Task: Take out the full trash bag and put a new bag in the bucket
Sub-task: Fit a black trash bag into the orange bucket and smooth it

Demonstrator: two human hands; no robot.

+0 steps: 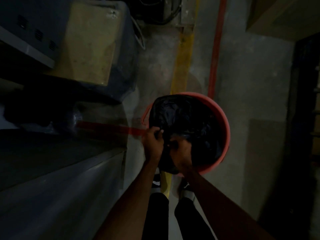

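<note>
**Both hands bunched on the black bag at the near rim**

Nearest the camera, two bare forearms reach forward over dark trouser legs and pale shoes. The left hand (153, 142) is closed in a fist on a fold of the black trash bag (183, 118) at the near left of the rim. The right hand (181, 151), just beside it, also curls closed on gathered plastic, though the dim light hides its fingertips.

The bag sits inside the pink bucket (225, 125), which stands on the concrete floor (245, 84) by a yellow stripe (181, 63). Whether it is full cannot be told from here.

The film looks thin, soft and slippery, so it will likely crumple and stretch rather than hold shape. A gathered neck is probably the safest hold; pulling on one thin edge could tear it if the load is heavy.

Farther left, dark machine housings (90, 49) crowd the bucket.
</note>
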